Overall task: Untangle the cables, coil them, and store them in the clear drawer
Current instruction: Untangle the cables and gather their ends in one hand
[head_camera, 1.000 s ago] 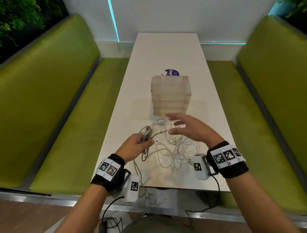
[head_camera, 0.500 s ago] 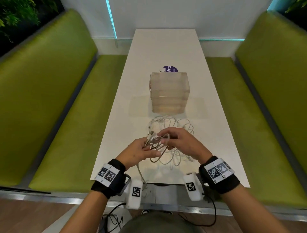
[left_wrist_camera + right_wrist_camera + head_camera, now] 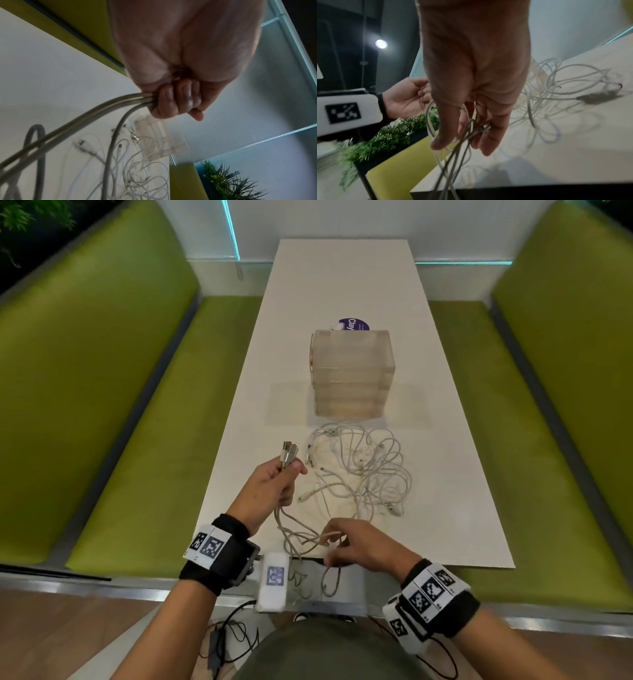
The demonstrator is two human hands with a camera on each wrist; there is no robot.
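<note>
My left hand (image 3: pixel 274 484) grips a bundle of grey cables (image 3: pixel 294 535) in a fist, their USB plugs (image 3: pixel 289 455) sticking up above the knuckles; the left wrist view shows the fist (image 3: pixel 175 102) closed round the grey cables (image 3: pixel 102 108). My right hand (image 3: pixel 352 546) is at the table's near edge, where the same cables' loops run between its thumb and fingers (image 3: pixel 471 129) and hang over the edge. A tangle of white cables (image 3: pixel 359 467) lies on the table in front of the clear drawer unit (image 3: pixel 351 371), whose drawers are closed.
The long white table (image 3: pixel 342 285) runs away from me between two green benches (image 3: pixel 120 405) (image 3: pixel 548 405). A purple round sticker (image 3: pixel 354 324) lies behind the drawer unit. Black leads (image 3: pixel 233 642) trail on the floor below my wrists.
My right hand has slid from the plugs by my left hand down along the grey cables to the table's near edge. My left hand has raised the plug ends slightly.
</note>
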